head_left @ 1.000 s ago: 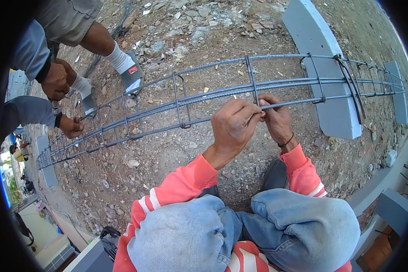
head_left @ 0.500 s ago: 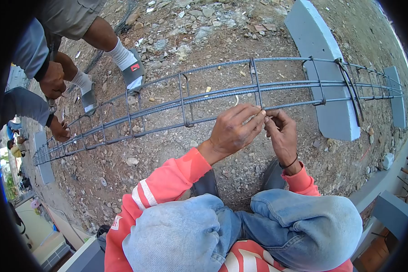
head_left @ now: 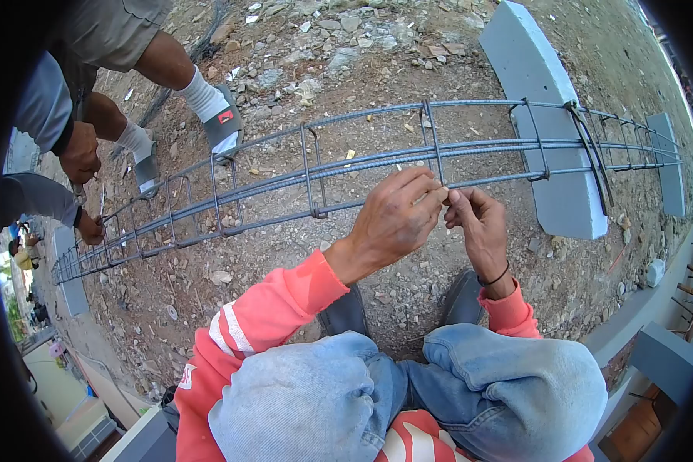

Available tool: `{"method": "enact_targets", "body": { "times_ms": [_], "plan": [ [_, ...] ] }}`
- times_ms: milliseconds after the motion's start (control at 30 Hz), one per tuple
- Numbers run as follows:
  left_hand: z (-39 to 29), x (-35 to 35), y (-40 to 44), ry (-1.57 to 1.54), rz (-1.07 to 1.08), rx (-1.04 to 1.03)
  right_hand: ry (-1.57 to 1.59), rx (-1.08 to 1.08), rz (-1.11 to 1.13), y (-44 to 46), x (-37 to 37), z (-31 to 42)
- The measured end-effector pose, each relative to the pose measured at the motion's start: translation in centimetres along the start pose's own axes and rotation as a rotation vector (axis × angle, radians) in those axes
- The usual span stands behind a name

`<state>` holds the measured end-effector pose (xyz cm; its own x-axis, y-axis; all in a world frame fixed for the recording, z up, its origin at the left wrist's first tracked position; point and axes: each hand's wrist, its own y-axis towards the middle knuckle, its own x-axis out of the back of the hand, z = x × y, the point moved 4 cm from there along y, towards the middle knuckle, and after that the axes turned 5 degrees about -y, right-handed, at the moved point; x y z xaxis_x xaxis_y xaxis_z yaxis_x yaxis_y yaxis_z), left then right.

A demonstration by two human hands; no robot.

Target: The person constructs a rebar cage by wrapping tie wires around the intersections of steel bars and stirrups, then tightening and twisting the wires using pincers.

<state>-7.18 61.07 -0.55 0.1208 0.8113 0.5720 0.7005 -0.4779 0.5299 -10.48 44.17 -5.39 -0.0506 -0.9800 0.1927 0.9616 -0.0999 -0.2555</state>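
Observation:
A long rebar cage [head_left: 262, 221] with rectangular stirrups runs across the view above my knees. My left hand [head_left: 399, 214] is closed at the cage's near bar, thumb and fingers pinched beside the bottom corner of a stirrup [head_left: 435, 142]. Close to its right, my right hand [head_left: 477, 229] is closed too, its thumb and fingertips pressed together just under the same bar. Whatever lies between the fingertips of either hand is too small to make out. Dark strips [head_left: 589, 150] hang over the cage farther right.
Grey blocks stand under the cage at right [head_left: 550, 123], far right [head_left: 667, 165] and far left [head_left: 71, 269]. At upper left a co-worker's hands [head_left: 91, 229] are at the cage, with their sandalled foot [head_left: 225, 123] beside it. Stony ground [head_left: 285, 285] lies below.
My right hand has drawn down from around the bar to just below it. My left hand stays by the stirrup corner. The co-worker's lower hand has shifted left along the cage.

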Motion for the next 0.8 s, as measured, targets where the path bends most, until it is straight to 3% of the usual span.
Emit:
{"method": "enact_targets", "body": {
  "times_ms": [67,133,167,233,267,300,367,467,567,600,800],
  "plan": [
    [-1.9,0.4,-1.9,0.03,-0.128,-0.009,-0.037,0.018,-0.027,-0.1,-0.3,0.2],
    [-1.9,-0.2,-5.4,-0.202,-0.042,0.222,-0.07,0.031,-0.062,-0.2,-0.4,0.5],
    [-1.1,-1.0,-6.4,-0.205,-0.038,0.224,-0.116,0.037,-0.068,-0.3,-0.4,0.8],
    [3.2,-4.7,-10.8,-0.736,-0.009,0.969,-0.164,0.042,-0.075,-0.4,-0.6,0.9],
    [5.6,-6.6,-11.6,-1.128,-0.164,1.159,-0.146,0.03,-0.087,-0.4,-0.7,0.8],
    [6.6,-7.0,-10.3,-1.131,-0.166,1.159,-0.128,0.018,-0.099,-0.4,-0.8,0.8],
    [7.6,-8.5,-7.3,-1.69,-0.409,1.284,-0.115,-0.004,-0.099,-0.5,-0.9,1.2],
    [7.9,-9.9,-2.5,-1.908,-0.496,1.203,-0.11,-0.058,-0.094,-0.4,-0.9,1.1],
    [10.3,-12.6,-1.7,-1.934,-0.505,1.063,-0.116,-0.125,-0.065,-0.3,-0.7,1.2],
    [9.9,-12.8,-1.1,-1.807,-0.64,1.181,-0.106,-0.157,-0.034,-0.2,-0.7,1.2],
    [9.9,-13.1,0.0,-1.32,-0.818,1.192,-0.174,-0.172,-0.002,0.0,-1.1,1.4]
  ]
}}
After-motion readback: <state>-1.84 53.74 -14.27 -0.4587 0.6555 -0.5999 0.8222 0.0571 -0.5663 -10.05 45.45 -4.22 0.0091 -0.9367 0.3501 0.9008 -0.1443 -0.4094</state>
